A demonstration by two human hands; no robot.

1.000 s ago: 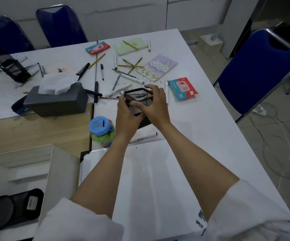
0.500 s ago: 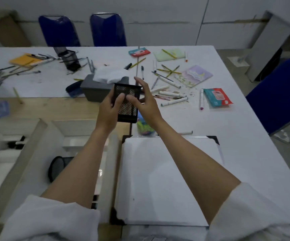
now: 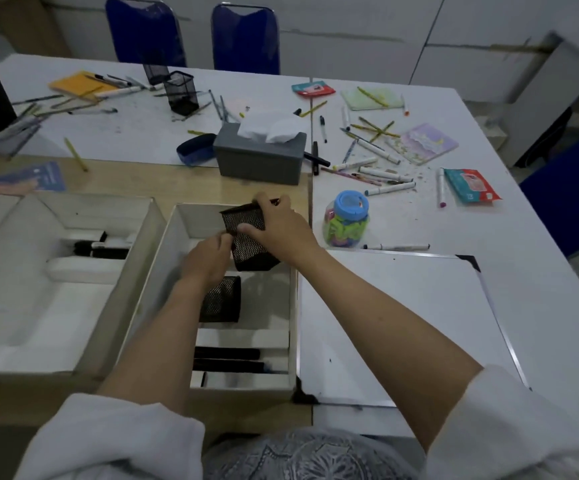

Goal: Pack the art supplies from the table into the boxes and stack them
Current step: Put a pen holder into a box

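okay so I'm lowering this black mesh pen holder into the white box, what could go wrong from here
1. A second mesh cup already lies in the box just below the mesh pen holder; the two could collide or jam.
2. The holder is tilted in the grip of your left hand and right hand, so it may land on its side.
3. It may then stand too tall for stacking, though depth is hard to judge.
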